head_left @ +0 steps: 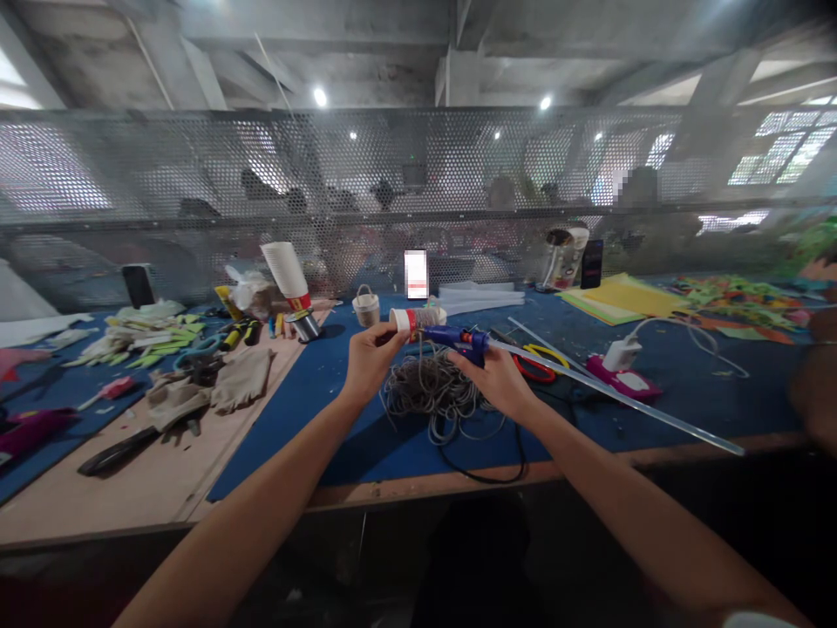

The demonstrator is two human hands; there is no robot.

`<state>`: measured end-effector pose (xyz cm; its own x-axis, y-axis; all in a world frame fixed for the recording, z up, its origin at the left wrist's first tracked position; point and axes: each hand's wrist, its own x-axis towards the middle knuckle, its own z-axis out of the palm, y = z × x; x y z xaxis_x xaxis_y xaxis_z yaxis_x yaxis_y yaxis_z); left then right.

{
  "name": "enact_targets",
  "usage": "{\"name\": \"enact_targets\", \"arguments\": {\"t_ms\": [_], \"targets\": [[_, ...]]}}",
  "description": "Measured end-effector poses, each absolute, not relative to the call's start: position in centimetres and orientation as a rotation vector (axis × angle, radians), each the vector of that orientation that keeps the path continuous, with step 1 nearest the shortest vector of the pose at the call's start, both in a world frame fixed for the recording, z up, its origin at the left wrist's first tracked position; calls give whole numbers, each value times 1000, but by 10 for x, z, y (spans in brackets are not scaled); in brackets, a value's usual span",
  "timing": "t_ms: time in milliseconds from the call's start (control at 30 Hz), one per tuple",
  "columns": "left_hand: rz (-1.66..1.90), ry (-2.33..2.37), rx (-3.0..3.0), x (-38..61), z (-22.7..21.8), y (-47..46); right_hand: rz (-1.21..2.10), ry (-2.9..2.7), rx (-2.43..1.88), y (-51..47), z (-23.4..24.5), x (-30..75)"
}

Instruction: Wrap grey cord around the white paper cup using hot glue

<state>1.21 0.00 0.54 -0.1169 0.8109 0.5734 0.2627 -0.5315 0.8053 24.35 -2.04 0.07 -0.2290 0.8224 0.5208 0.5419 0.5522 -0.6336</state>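
My left hand [374,353] is closed on a paper cup [402,321] lying on its side in the air, white and red near its rim. Grey cord [428,317] is wound round the rest of the cup. My right hand [500,379] grips a blue hot glue gun [458,338], its nozzle close to the cup's side. A long clear glue stick [615,397] sticks out of the gun's back. Below both hands lies a loose tangle of grey cord [432,388], and one strand runs up toward the cup.
A small cord-covered basket with a handle [366,305] stands behind my left hand. Further left are stacked paper cups [286,275] and work gloves [241,380]. At right lie scissors [540,362], a power strip [624,379] and coloured sheets [621,298]. A perforated metal screen [366,174] borders the back.
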Motion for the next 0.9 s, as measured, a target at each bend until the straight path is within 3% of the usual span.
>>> {"name": "enact_targets", "arguments": {"t_ms": [267,633,900], "targets": [[1679,1193,1730,13,9,-4,226,-1929,-1103,-19,-6,245],[1656,1184,1680,17,12,-6,226,-1943,-1084,-20,-6,244],[1626,1164,1648,18,12,-7,444,-1801,-1080,-21,3,244]]}}
